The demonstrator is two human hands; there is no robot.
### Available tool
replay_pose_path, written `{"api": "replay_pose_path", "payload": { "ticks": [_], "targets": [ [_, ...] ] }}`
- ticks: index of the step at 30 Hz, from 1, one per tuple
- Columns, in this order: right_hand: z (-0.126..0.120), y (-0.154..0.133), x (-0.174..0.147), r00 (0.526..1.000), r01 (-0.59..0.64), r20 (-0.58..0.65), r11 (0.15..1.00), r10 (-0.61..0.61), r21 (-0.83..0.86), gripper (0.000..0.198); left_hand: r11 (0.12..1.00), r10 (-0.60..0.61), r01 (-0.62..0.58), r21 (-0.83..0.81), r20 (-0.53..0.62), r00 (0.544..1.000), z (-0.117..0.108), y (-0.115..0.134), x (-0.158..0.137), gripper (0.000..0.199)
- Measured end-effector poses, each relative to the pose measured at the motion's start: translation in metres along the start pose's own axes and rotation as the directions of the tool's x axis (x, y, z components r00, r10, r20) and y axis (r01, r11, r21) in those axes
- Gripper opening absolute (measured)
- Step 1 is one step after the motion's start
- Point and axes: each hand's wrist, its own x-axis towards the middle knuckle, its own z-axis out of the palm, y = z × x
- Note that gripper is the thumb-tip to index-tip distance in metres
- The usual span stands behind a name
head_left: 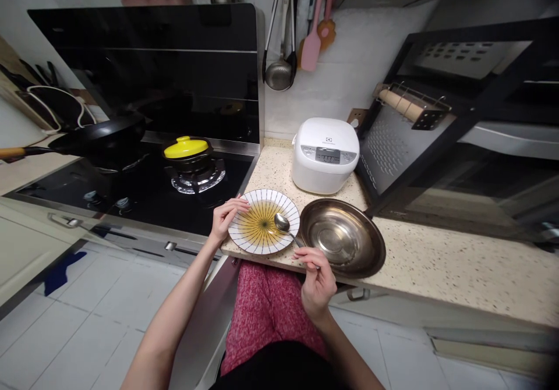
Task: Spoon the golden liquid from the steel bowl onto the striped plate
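A white plate (243, 235) with dark radiating lines and a yellowish middle, perhaps liquid, rests near the counter's front edge. My left hand (227, 216) lies at its left rim, thumb side hidden, fingers reaching over the edge. In my right hand (316, 279), pinched by its handle, is a metal spoon (282, 222). The spoon's bowl is over the right half of the plate; whether it touches the surface I cannot tell. Just right of the plate sits a wide metal basin (336, 240), close to my right hand.
Behind the plate stands a white rice cooker (325, 156). On the stove (144, 198) to the left are a pot with a yellow lid (186, 147) and a black wok (100, 137). Ladles (279, 75) and a pink spatula (311, 51) hang on the wall. An open drawer (209, 308) is at the left.
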Motion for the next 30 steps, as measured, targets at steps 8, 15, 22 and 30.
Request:
{"api": "replay_pose_path", "payload": {
  "ticks": [8, 15, 22, 30],
  "targets": [
    [-0.010, -0.001, 0.004, 0.996, -0.022, -0.087, 1.000, 0.024, 0.019, 0.021, 1.000, 0.002, -0.002, -0.005, -0.004, 1.000, 0.000, 0.001, 0.000, 0.036],
    [-0.028, -0.003, 0.016, 0.982, -0.003, -0.189, 1.000, -0.002, -0.022, 0.020, 1.000, 0.005, -0.005, 0.002, -0.007, 1.000, -0.001, -0.001, 0.000, 0.036],
    [-0.043, 0.002, 0.019, 0.979, 0.028, -0.197, 0.990, -0.055, -0.137, 0.019, 1.000, 0.007, -0.006, 0.010, -0.004, 1.000, -0.001, 0.000, 0.000, 0.036],
    [-0.044, 0.005, 0.020, 0.987, 0.062, -0.133, 0.973, -0.093, -0.223, 0.017, 1.000, 0.001, 0.000, 0.005, -0.009, 1.000, -0.002, 0.001, 0.000, 0.036]
  ]
}}
